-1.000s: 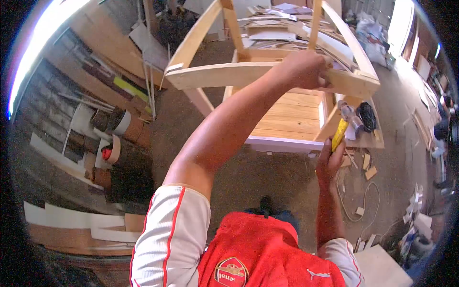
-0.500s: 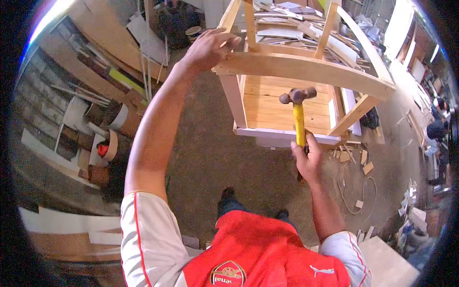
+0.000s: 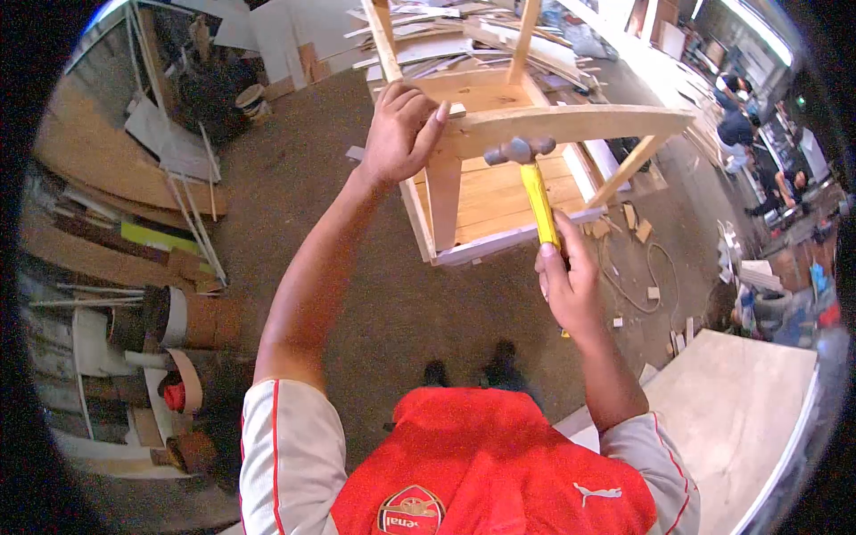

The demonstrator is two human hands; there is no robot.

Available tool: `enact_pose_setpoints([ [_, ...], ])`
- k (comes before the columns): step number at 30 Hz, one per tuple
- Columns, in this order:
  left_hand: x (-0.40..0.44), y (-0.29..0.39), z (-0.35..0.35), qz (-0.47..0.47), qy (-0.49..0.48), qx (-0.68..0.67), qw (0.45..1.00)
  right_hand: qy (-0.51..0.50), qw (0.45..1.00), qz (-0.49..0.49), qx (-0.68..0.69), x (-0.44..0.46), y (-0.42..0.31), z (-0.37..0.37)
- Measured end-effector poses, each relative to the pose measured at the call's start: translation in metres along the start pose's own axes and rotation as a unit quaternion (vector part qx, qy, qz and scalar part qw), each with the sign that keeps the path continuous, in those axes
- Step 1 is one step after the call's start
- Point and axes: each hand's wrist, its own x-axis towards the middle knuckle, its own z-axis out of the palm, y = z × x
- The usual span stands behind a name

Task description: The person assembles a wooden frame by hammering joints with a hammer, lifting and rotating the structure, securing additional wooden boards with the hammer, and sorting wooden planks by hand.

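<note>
My right hand (image 3: pixel 571 278) is closed round the yellow handle of a ball-peen hammer (image 3: pixel 538 201). The hammer's metal head is up, just in front of the curved top rail (image 3: pixel 580 122) of a wooden frame; I cannot tell whether it touches. At the rail's left end, my left hand (image 3: pixel 403 134) is curled over the corner of the wooden frame (image 3: pixel 443 196), thumb toward the rail. A small pale wood piece (image 3: pixel 457 111) shows by that thumb. Below the rail is the frame's planked base (image 3: pixel 499 207).
Stacked wood offcuts (image 3: pixel 446 40) lie behind the frame. Scraps (image 3: pixel 637 223) and a looped cord (image 3: pixel 662 281) are on the floor to the right. A pale board (image 3: pixel 740 401) is at lower right. People (image 3: pixel 736 125) are at far right; boards and rolls (image 3: pixel 178 316) line the left.
My view has turned to the right, so the frame sits further left in the picture. The hammer head has come closer to the top rail, and my left hand now curls over the corner.
</note>
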Motion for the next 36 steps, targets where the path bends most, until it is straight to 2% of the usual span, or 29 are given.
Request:
enact_pose_setpoints([
  [3, 0.000, 0.001, 0.002, -0.009, 0.017, -0.026, 0.999, 0.009, 0.992, -0.044, -0.118, 0.005, -0.007, 0.003],
  [8, 0.000, 0.003, 0.002, 0.004, 0.037, -0.004, 0.999, -0.016, 0.985, 0.001, -0.172, 0.013, -0.023, 0.011],
  [14, 0.002, -0.003, 0.010, 0.041, 0.078, -0.008, 0.996, 0.054, 0.983, -0.091, -0.148, 0.022, -0.020, 0.012],
  [19, 0.000, -0.005, 0.010, 0.037, 0.082, -0.010, 0.996, 0.096, 0.949, -0.201, -0.225, 0.030, -0.025, 0.014],
  [22, -0.001, -0.005, 0.010, 0.029, 0.074, -0.013, 0.997, 0.020, 0.961, -0.141, -0.237, 0.025, -0.017, 0.015],
  [27, 0.002, -0.004, 0.009, 0.061, 0.097, -0.004, 0.993, 0.104, 0.970, -0.109, -0.189, 0.018, -0.039, 0.007],
  [30, 0.001, -0.005, 0.009, 0.040, 0.071, -0.011, 0.997, -0.021, 0.953, -0.115, -0.279, 0.021, -0.016, 0.017],
  [32, -0.002, -0.004, 0.012, 0.038, 0.078, -0.017, 0.996, -0.026, 0.962, -0.106, -0.251, 0.019, -0.014, 0.018],
  [35, 0.000, -0.002, 0.008, 0.030, 0.073, -0.019, 0.997, 0.083, 0.963, -0.185, -0.177, 0.019, -0.027, 0.018],
  [36, 0.002, -0.001, 0.007, 0.028, 0.066, -0.021, 0.997, 0.094, 0.959, -0.188, -0.189, 0.019, -0.025, 0.020],
])
